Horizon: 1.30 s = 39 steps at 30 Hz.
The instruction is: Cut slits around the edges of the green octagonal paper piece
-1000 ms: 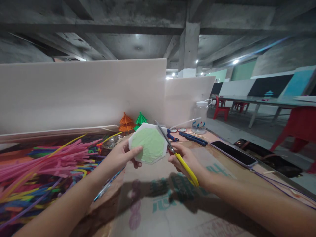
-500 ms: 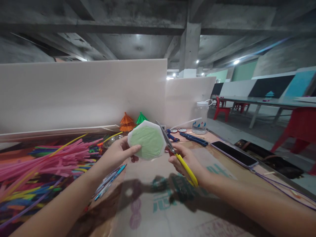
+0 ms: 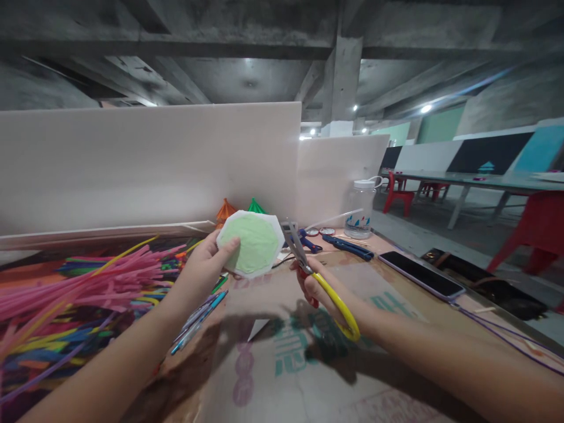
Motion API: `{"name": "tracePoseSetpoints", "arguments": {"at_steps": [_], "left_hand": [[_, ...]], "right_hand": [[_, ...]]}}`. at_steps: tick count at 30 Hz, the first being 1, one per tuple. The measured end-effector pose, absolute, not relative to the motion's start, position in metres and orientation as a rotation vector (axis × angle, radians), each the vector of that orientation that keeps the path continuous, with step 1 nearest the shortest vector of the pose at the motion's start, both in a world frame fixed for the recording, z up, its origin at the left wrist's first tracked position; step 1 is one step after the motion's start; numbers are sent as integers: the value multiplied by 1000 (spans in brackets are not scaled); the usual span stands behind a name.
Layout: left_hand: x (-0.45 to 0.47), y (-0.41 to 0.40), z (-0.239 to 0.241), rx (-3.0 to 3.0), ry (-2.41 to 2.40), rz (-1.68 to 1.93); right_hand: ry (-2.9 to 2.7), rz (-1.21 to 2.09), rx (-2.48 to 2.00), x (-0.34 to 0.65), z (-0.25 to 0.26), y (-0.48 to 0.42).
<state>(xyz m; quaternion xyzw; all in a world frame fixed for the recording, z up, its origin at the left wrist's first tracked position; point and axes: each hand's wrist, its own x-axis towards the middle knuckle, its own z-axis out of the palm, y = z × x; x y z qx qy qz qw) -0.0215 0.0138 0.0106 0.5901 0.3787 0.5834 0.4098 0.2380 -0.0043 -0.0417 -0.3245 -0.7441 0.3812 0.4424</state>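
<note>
My left hand (image 3: 203, 267) holds up a green paper polygon with a white rim (image 3: 251, 243), thumb across its front. My right hand (image 3: 319, 288) grips yellow-handled scissors (image 3: 318, 275), whose blades point up and stand just right of the paper's edge. A small white paper scrap (image 3: 257, 328) lies on the table below the paper. Both hands hover above a brown cardboard sheet with printed letters (image 3: 291, 352).
A heap of coloured pipe cleaners (image 3: 74, 294) fills the left. Pens (image 3: 200, 320) lie beside it. Orange and green paper umbrellas (image 3: 240, 207), blue pliers (image 3: 348, 247), a plastic jar (image 3: 360, 208) and a phone (image 3: 420, 275) sit behind and right. A white partition (image 3: 145, 164) backs the table.
The scissors moved off the paper's edge and now stand beside it. The paper shifted slightly left and a white scrap has appeared on the table.
</note>
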Motion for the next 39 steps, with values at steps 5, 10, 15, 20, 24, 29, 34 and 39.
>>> {"name": "tracePoseSetpoints", "arguments": {"at_steps": [5,10,15,20,24,29,34,39], "left_hand": [[-18,9,10,1557,985,1419],[-13,4,9,1607,1018,1390],[-9,1,8,1615,1054,1354],[-7,-2,7,1623,1041,1339],[-4,-5,7,1633,1025,1333],[-5,-4,8,1651,1016,1343],[-6,-2,7,1639,1004,1354],[-8,-1,6,1639,1000,1348]], "right_hand": [[-1892,995,-794,236,-36,-10],[-1867,1066,-754,235,-36,-8],[-1845,1056,-780,235,-30,-12],[-1772,1067,-813,234,-24,-19],[-1758,1055,-830,233,-26,-19],[-1752,1016,-850,234,-26,-17],[-1731,1018,-864,233,-26,-15],[-1700,1033,-861,232,-28,-13]]}}
